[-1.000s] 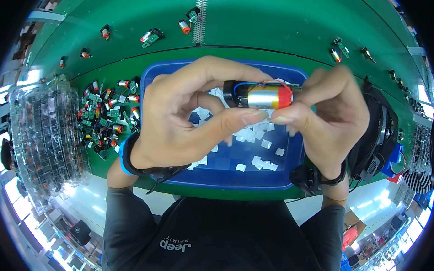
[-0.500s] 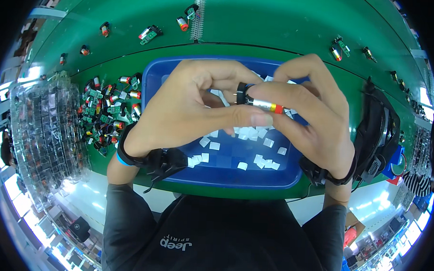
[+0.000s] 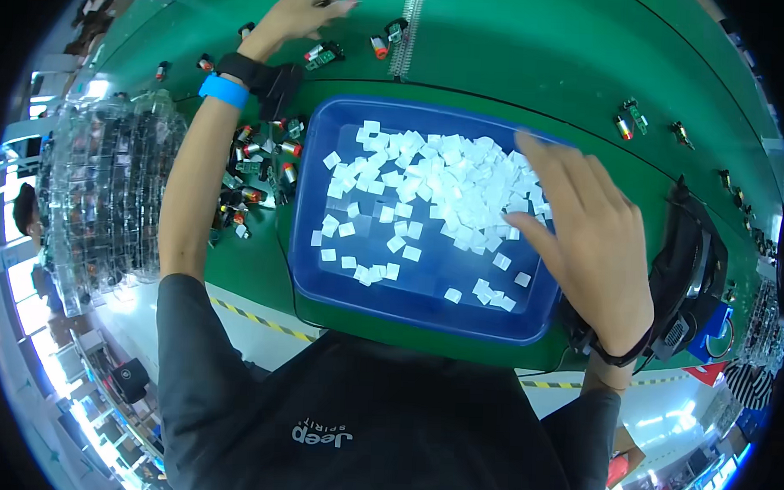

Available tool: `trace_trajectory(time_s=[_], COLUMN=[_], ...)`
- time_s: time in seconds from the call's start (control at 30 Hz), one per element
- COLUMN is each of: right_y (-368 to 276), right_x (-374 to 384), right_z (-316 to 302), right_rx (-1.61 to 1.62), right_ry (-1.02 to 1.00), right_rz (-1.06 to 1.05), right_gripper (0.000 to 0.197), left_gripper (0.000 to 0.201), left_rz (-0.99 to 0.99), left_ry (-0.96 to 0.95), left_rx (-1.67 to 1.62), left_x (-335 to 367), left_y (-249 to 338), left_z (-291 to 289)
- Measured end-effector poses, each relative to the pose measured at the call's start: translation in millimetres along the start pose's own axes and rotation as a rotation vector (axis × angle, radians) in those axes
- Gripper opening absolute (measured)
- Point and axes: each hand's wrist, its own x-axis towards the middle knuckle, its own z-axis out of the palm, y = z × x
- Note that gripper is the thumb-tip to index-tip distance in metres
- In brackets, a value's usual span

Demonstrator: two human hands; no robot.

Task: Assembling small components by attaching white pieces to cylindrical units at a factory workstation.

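Observation:
My left hand (image 3: 298, 17) reaches to the far left over the green table. Its fingers are closed together around a small dark piece, too hidden to name. Over the right edge of the blue tub (image 3: 424, 326) is my right hand (image 3: 593, 230), its fingers stretched out and its thumb apart, holding nothing. A heap of small white square pieces (image 3: 476, 192) lies in the tub, with loose ones scattered toward its left and front. Just below my left hand, a small circuit board assembly with a cylinder (image 3: 323, 55) rests on the table.
A pile of board-and-cylinder assemblies (image 3: 252, 167) sits left of the tub, beside stacked clear plastic trays (image 3: 104, 196). More assemblies (image 3: 636, 117) lie at the far right. A black bag (image 3: 681, 255) stands right of the tub. A coiled strip (image 3: 407, 34) crosses the far table.
Both hands were together over the tub, holding a cylinder with a black round end. They have parted: the left has swung far left, and the right has opened over the tub's right side.

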Motion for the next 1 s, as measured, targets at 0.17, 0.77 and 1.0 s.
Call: trace_trajectory(time_s=[0.17, 0.77, 1.0], right_y=[8, 11, 4], right_x=[-11, 0, -2], right_z=[-1, -5, 3], right_rx=[0.045, 0.294, 0.589], right_ry=[-0.148, 0.327, 0.439], right_rz=[-0.112, -0.097, -0.168], right_gripper=[0.041, 0.036, 0.039], left_gripper=[0.055, 0.039, 0.046], left_rz=[0.376, 0.613, 0.812], left_ry=[0.544, 0.025, -0.004], left_rx=[0.989, -0.383, -0.765], left_x=[-12, -132, -150], left_y=[-60, 143, 159], left_z=[-8, 53, 82])
